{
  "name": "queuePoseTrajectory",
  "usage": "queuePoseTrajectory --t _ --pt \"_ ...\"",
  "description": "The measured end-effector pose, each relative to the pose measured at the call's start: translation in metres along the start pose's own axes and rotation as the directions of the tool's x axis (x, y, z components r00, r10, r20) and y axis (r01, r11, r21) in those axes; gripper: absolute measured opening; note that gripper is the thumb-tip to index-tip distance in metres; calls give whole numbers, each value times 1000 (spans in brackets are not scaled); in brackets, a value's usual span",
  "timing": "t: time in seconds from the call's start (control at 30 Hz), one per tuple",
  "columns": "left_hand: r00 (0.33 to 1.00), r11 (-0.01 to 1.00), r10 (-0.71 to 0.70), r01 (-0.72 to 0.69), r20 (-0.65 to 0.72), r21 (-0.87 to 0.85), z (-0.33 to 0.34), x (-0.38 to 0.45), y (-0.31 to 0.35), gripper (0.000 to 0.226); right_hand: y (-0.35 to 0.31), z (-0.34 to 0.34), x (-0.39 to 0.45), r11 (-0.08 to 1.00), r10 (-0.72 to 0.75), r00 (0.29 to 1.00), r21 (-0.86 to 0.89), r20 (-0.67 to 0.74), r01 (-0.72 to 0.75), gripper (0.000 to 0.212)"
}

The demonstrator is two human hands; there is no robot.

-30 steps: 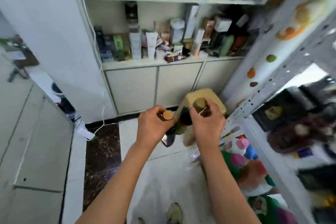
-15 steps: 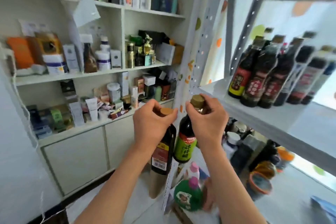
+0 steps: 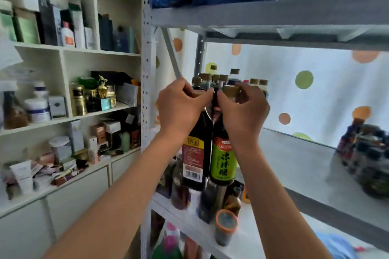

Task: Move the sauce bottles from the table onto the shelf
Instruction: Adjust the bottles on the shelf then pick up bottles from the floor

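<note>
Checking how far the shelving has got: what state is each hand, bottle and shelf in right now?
Left hand: grips the red-label bottle's neck.
Right hand: grips the green-label bottle's neck.
Red-label bottle: capped, upright, held in the air.
Green-label bottle: capped, upright, held in the air.
Shelf: holds a row of capped bottles at its back.

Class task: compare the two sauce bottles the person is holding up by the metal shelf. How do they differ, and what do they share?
The red-label bottle hangs from the left hand; the green-label bottle hangs from the right hand. The red-label bottle shows a barcode; the green-label bottle shows large dark characters. Its gold cap shows; the other's is mostly covered. Both are dark, upright, gripped at the neck, side by side.
</note>
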State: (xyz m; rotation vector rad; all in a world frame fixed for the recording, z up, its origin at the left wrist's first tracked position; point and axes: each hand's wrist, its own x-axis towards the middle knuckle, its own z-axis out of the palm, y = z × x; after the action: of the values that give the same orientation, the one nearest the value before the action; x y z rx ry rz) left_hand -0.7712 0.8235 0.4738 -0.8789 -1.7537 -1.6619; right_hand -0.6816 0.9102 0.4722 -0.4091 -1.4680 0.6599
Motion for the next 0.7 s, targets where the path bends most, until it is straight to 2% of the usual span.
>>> queuePoseTrajectory --t 0.07,0.17,0.3,0.43,0.53,0.63,0.7 --pt "1000 998 5 -3 28 -60 27 3 19 44 9 -16 20 1000 -4 999 -11 -36 4 24" --pt "999 995 27 -25 20 -92 63 5 39 43 26 -36 45 999 22 996 -27 -85 -24 33" --pt "998 992 53 -47 45 -115 104 5 53 46 52 -58 68 997 1 995 -77 -98 -8 25" --pt "956 964 90 -13 278 -267 132 3 56 33 80 -75 79 994 0 994 -110 -110 -12 35" --pt "877 940 81 91 474 -329 146 5 57 21 101 -83 87 990 3 997 -142 -79 -14 24" --pt "820 911 45 201 571 -361 155 9 49 7 117 -84 87 991 4 999 -132 -44 -9 22" --pt "800 891 11 265 600 -369 162 7 43 11 128 -85 87 989 43 998 -139 -48 -50 21"
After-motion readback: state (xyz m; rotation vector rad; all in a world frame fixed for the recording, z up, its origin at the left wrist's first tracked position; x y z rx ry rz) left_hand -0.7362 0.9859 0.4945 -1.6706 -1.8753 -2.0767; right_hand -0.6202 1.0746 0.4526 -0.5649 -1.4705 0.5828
